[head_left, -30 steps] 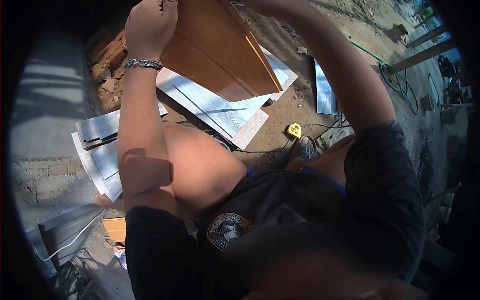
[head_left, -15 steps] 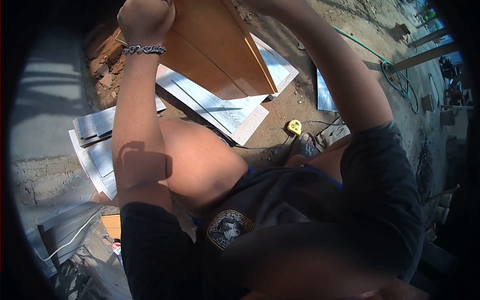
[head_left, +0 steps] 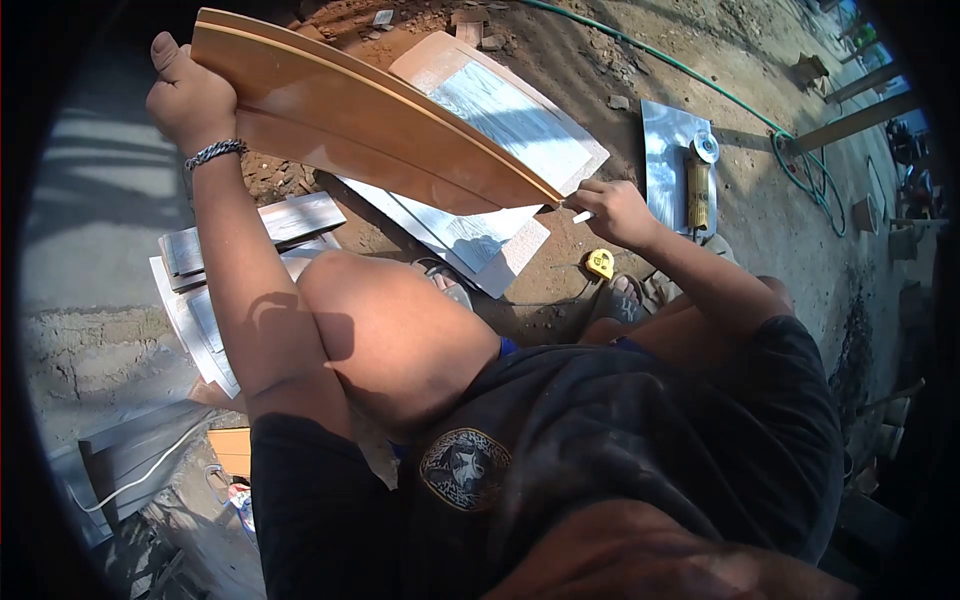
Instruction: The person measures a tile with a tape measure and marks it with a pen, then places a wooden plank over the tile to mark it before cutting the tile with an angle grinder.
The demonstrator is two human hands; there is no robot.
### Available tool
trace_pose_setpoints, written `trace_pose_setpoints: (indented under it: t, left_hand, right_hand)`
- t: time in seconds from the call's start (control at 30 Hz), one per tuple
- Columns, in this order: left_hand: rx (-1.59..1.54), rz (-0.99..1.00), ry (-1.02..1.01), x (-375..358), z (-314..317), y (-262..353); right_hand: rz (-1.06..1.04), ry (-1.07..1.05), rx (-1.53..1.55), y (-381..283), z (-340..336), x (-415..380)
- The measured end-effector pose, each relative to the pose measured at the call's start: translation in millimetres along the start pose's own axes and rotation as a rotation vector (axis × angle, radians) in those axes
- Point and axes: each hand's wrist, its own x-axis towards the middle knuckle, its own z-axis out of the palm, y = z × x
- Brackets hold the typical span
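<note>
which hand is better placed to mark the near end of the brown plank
Right. The right hand already holds a small white marker beside the brown plank end, while the left hand grips its far end.

2 hands (head_left: 190, 95), 1 plank (head_left: 370, 125)

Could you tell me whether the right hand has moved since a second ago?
Yes. The right hand has come down from the top of the frame to the brown plank's lower end, now just above the yellow tape measure.
</note>
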Motion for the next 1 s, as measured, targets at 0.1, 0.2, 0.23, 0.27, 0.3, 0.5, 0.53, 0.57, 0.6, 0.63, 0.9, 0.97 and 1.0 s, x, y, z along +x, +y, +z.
trace_pose_setpoints:
  t: [0.1, 0.2, 0.23, 0.27, 0.3, 0.5, 0.53, 0.57, 0.6, 0.63, 0.9, 0.97, 1.0]
  left_hand:
    - [-0.112, -0.193, 0.040, 7.0, -11.1, -0.1]
    - [-0.087, -0.188, 0.040, 4.9, -14.2, 3.2]
    - [-0.050, -0.163, 0.023, 1.2, -15.2, 6.3]
    - [0.045, -0.151, -0.008, 0.8, -13.9, 6.6]
    - [0.039, -0.145, -0.007, 0.0, -12.5, 8.1]
    - [0.178, -0.070, -0.013, -16.4, -0.8, 39.7]
    - [0.169, -0.055, -0.020, -18.5, 1.0, 43.3]
    - [0.208, -0.024, -0.026, -22.1, 4.1, 44.9]
    - [0.243, 0.012, -0.033, -25.6, 8.6, 48.0]
    - [0.231, 0.040, -0.051, -29.2, 13.0, 52.3]
    - [0.275, 0.015, -0.079, -35.5, 20.7, 52.8]
    - [0.258, -0.087, -0.076, -20.1, 12.4, 31.8]
    - [0.247, -0.171, -0.091, -13.9, 8.2, 19.9]
  right_hand:
    - [0.216, -0.338, -0.213, 56.3, 21.3, -47.2]
    - [0.716, 0.051, -0.028, 61.0, -38.8, -13.2]
    - [0.825, 0.176, 0.031, 56.4, -57.8, 2.3]
    - [0.827, 0.180, 0.032, 47.5, -61.9, 9.8]
    - [0.784, 0.227, -0.011, 37.4, -64.4, 19.3]
    - [0.434, 0.389, 0.157, -73.2, -55.3, 101.2]
    - [0.415, 0.425, 0.253, -89.6, -63.2, 121.3]
    - [0.372, 0.480, 0.319, -102.8, -66.0, 139.5]
    - [0.368, 0.477, 0.364, -126.7, -82.8, 152.4]
    - [0.238, 0.670, 0.397, -137.0, -72.4, 172.6]
    - [-0.091, 1.003, 0.278, -161.7, -98.0, 231.8]
    - [-0.039, 0.893, 0.312, -142.7, -72.9, 212.5]
    - [-0.005, 0.887, 0.272, -129.4, -54.6, 196.8]
